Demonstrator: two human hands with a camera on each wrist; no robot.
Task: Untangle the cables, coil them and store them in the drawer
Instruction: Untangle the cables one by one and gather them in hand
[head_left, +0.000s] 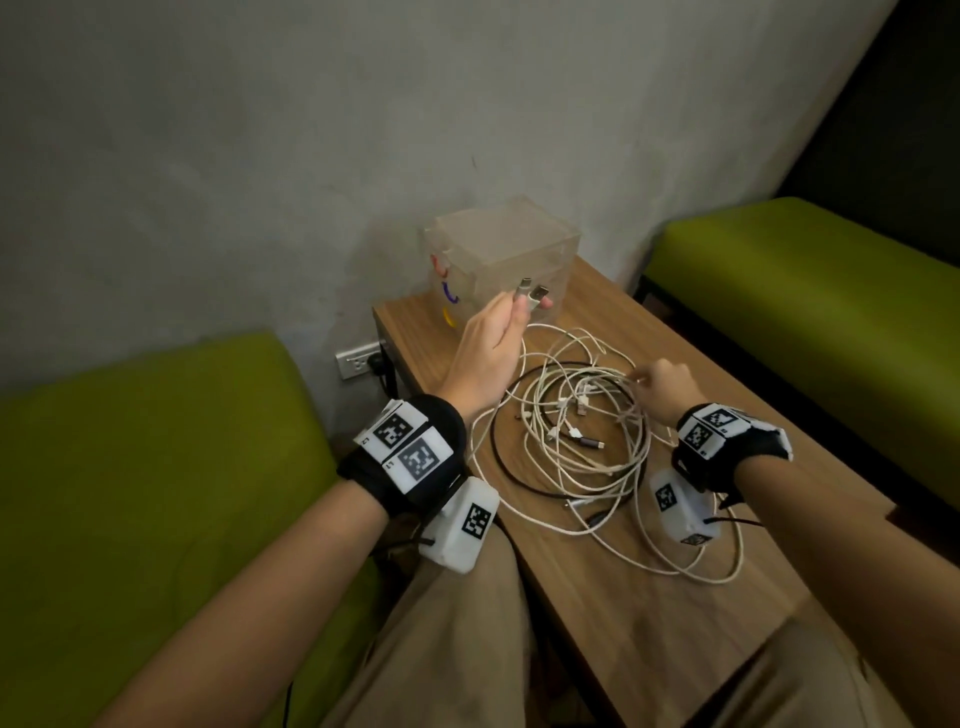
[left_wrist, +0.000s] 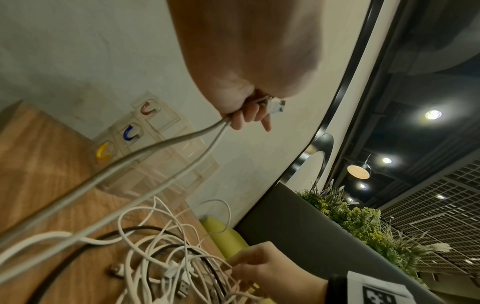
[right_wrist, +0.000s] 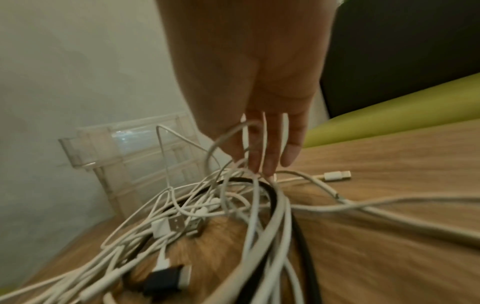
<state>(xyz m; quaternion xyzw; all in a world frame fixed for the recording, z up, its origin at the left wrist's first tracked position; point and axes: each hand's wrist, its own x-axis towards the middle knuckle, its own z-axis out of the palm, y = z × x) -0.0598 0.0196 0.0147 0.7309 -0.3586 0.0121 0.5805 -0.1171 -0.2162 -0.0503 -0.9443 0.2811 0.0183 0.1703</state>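
We seem to be in a café or office lounge: lime-green benches (head_left: 810, 291) flank a small wooden counter (head_left: 649, 613), with a planter (left_wrist: 363, 222), pendant lamps (left_wrist: 359, 170) and a grid ceiling (left_wrist: 428, 195) beyond

No legible text, brand names or numbers in any view. Only markings: black-and-white square fiducial codes on the white wrist-band blocks (head_left: 405, 441), lower centre of the head view, and on one block (left_wrist: 376, 296) at the lower right of the left wrist view. Not readable as characters.
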